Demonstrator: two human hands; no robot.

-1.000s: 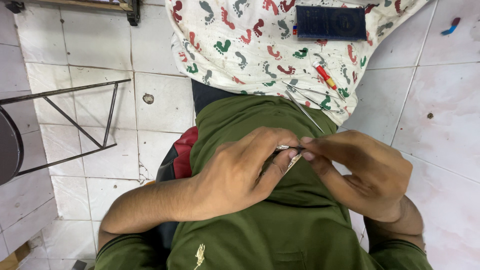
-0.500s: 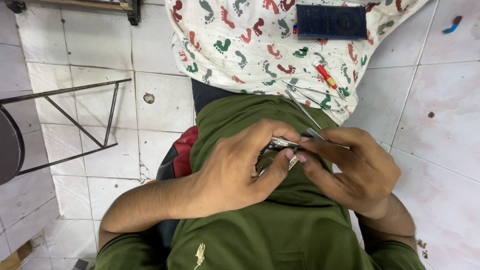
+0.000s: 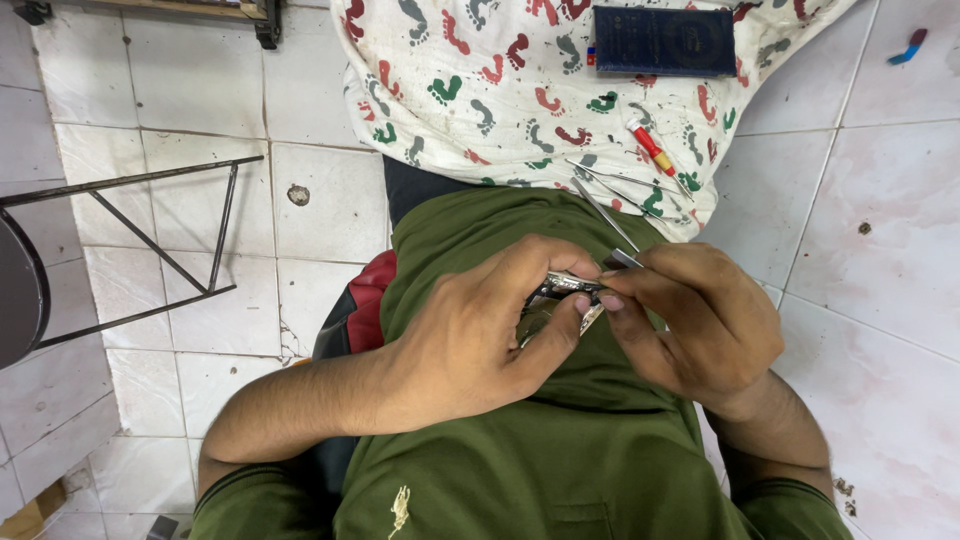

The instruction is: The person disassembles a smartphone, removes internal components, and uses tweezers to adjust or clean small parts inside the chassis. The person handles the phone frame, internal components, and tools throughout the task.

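White tiled floor (image 3: 200, 90) below; left hand (image 3: 470, 330) and right hand (image 3: 700, 320) both pinch small metal piece (image 3: 572, 285) between fingertips.

White tiled floor (image 3: 200, 90) underneath, a bit dirty. Spread flat on top, a white cloth (image 3: 470, 90) with little coloured footprints. Beside the cloth, a black metal frame (image 3: 150, 250) standing on the tiles.

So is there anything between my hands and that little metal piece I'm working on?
Nothing visible. The left hand and the right hand both already pinch the small metal piece directly, over the green shirt. The tweezers lie apart on the printed cloth.
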